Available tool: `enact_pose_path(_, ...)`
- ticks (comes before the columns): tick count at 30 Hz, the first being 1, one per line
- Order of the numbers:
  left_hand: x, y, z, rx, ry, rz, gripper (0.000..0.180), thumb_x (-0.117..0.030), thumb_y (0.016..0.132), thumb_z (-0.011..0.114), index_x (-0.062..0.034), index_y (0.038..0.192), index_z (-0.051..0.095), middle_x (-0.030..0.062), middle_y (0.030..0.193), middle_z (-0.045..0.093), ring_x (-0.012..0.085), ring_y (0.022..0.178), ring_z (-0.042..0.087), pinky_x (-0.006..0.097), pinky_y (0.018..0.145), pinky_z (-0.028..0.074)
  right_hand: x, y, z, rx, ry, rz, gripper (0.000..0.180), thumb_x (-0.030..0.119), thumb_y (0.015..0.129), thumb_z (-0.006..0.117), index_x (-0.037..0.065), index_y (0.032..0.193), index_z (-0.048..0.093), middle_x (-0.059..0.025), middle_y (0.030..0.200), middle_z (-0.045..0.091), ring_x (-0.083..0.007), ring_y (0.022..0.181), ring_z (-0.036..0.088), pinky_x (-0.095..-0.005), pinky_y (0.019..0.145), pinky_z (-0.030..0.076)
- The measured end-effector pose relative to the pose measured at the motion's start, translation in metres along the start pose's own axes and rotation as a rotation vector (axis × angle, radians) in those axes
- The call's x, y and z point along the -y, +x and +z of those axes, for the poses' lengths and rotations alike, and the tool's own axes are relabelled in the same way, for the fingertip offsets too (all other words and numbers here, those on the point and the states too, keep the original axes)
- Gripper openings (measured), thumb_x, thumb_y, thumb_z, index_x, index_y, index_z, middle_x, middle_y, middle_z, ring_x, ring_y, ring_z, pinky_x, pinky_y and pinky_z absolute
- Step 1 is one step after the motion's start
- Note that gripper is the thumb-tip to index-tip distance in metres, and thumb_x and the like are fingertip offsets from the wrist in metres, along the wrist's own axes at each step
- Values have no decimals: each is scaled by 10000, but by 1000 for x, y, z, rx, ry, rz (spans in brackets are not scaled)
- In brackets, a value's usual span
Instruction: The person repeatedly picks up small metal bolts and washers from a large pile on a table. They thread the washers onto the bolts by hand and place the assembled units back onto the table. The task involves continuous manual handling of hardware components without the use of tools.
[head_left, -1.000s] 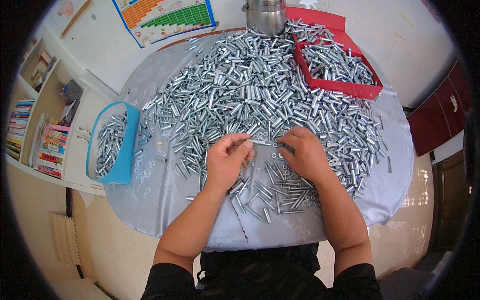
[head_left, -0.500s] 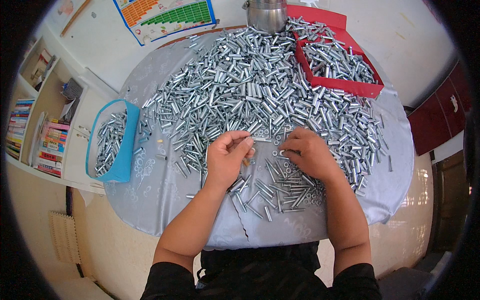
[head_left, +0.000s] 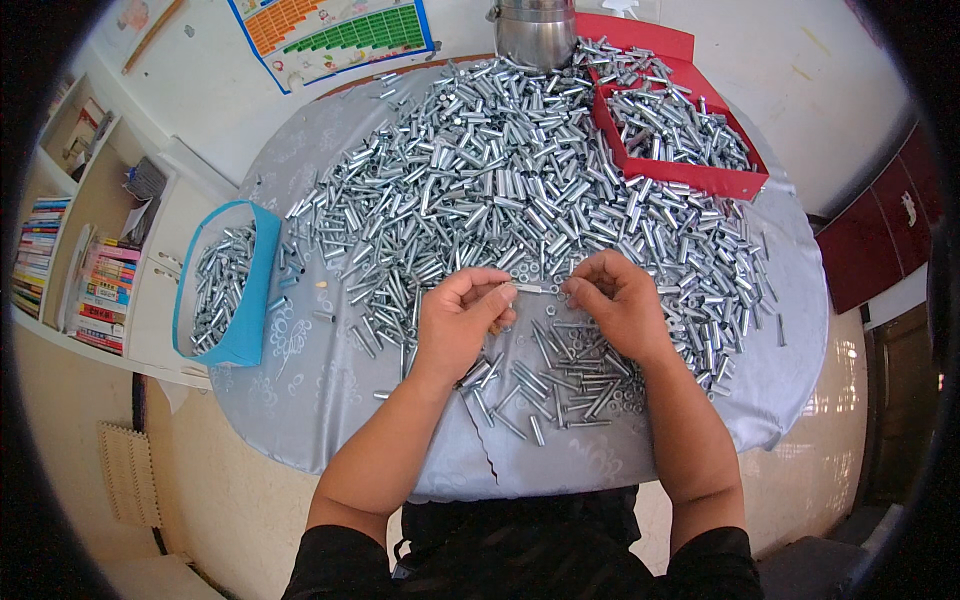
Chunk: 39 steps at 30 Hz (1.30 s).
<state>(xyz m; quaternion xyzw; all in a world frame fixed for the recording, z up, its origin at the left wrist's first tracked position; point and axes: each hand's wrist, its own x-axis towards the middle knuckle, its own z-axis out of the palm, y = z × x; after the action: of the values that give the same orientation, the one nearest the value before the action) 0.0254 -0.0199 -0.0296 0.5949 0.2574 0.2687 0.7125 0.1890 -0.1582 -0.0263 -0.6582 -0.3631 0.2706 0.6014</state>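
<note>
Locate the fastener point(head_left: 530, 288) above the near edge of the heap, between your hands: a slim, bright metal rod with a wider cylindrical section toward your left side. Your left hand point(head_left: 465, 315) pinches it by its left end between thumb and fingers, the rod pointing right. The grip of your right hand point(head_left: 615, 300) is narrow, its fingertips at the free end of the rod; you cannot tell whether they touch it or hold a small part.

Around the fastener, the heap point(head_left: 500, 180) consists of smooth, shiny metal cylinders and rods, lying at all angles. Nearer you lie slender loose bolts point(head_left: 598, 400) and small ring-shaped nuts point(head_left: 628, 402). The counter point(head_left: 300, 420) is rounded and covered in satiny gray, floral-patterned cloth. At left stands a blue bin point(head_left: 258, 290), at far right a red box point(head_left: 690, 180); both hold similar metal parts. A polished metal canister point(head_left: 535, 42) stands behind the heap.

Compared with half a second ago, your right fingertips are closer to the rod's end, and the gap is nearly closed.

Your left fingers hide the fastener's left end. The upper picture edge cuts off the canister.
</note>
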Motion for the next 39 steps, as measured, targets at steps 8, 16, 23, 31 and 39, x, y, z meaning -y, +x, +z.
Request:
enact_pose_path(8,0,0,0,10,-14,-16,164,-45,877,651,10,1030,630,80,824,686,137,698,659,246,614,521,0,-1,7,107,103,29,67,-14,840,656,-21,900,626,-78,891,675,-119,801,644,-251,739,519)
enact_pose_path(16,2,0,0,8,-20,-5,158,-63,880,660,9,1017,630,85,860,694,116,709,669,218,589,507,0,-1,6,144,225,41,101,-41,818,673,-21,900,617,-97,947,679,-118,841,641,-257,757,525)
enact_pose_path(23,0,-3,4,123,-7,-65,159,-36,876,650,21,1022,622,119,871,694,156,728,682,249,627,551,0,-2,7,112,177,58,160,-31,812,690,-21,958,623,-76,915,677,-123,827,644,-258,750,521)
enact_pose_path(31,1,1,-1,58,-105,-78,155,-49,881,641,13,1021,624,140,911,703,184,729,691,269,619,554,1,5,-2,-172,-52,-28,132,39,825,692,0,950,677,-70,872,677,-131,766,641,-264,687,504)
enact_pose_path(39,3,2,-2,25,-109,-48,156,-56,881,640,9,1021,619,146,919,706,171,721,684,272,611,545,-3,7,-2,-45,-703,-459,116,90,707,719,64,817,696,-99,810,611,-300,798,601,-390,705,497)
